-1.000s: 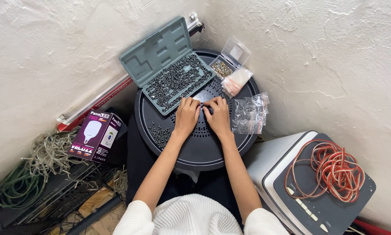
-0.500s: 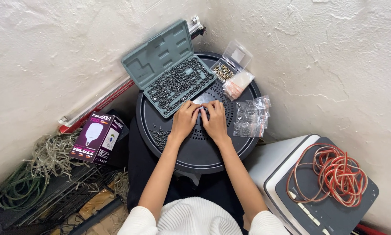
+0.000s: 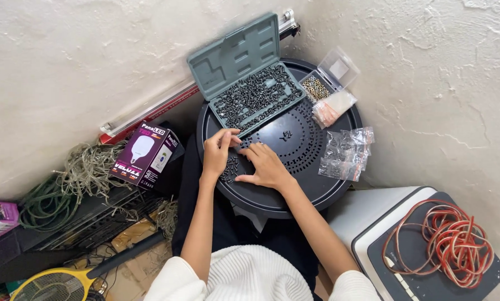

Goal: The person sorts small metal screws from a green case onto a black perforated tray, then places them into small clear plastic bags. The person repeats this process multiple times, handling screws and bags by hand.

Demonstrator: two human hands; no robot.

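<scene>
On the round black perforated plastic counter (image 3: 294, 184) wedged into the white plaster corner, our hands have drawn back from the open grey-green plastic case full of small dark screws (image 3: 255, 95), where they worked close together a moment ago, toward the near-left edge. We judge that the sorting has moved from the case to the loose pile of dark screws (image 3: 230, 166) now lying on the counter between them.

Our left hand (image 3: 216, 153) is raised on its edge, fingers curled, thumb and forefinger pinched near the case's lower rim; the grip looks closed on something small, likely a screw, though we cannot tell for sure. Our right hand (image 3: 266, 167) lies palm down, fingers spread flat over the screws, grip open and holding nothing.

Clear plastic bags of small parts (image 3: 347, 153) lie at the counter's right. A purple light-bulb box (image 3: 147, 153) sits to the left.
</scene>
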